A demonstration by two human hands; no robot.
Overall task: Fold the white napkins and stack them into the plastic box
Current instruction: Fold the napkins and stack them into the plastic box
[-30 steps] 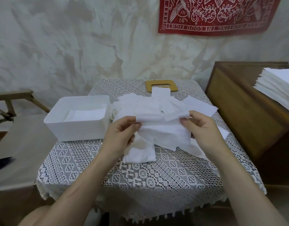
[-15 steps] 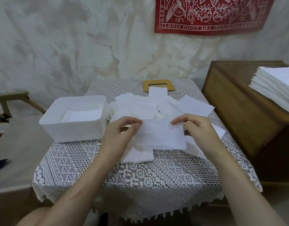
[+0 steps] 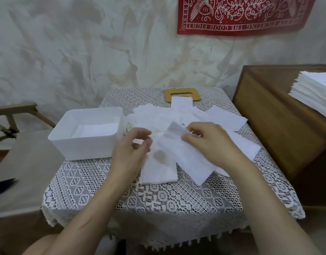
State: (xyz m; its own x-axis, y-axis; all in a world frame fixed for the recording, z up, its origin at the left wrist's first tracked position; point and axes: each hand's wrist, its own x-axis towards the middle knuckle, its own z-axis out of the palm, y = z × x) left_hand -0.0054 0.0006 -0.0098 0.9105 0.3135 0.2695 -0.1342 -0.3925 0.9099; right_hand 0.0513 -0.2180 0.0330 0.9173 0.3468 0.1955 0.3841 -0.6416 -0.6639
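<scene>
I'm seeing the napkin stack (image 3: 316,89) running off the right edge, the red banner (image 3: 245,15) off the top. The right hand (image 3: 213,144) is covering part of the napkin (image 3: 191,162); I'm not making out whether the blurry left hand (image 3: 129,151) is pinching anything.

The thin white paper napkin (image 3: 178,155), held up stretched by its top edge a second ago, now lies lower on the pile, turned slantwise and folded narrower. The right hand (image 3: 211,144) has moved leftward over it, pinching its raised far edge. The left hand (image 3: 130,150) has loosened, fingers curled beside the napkin's left edge.
</scene>
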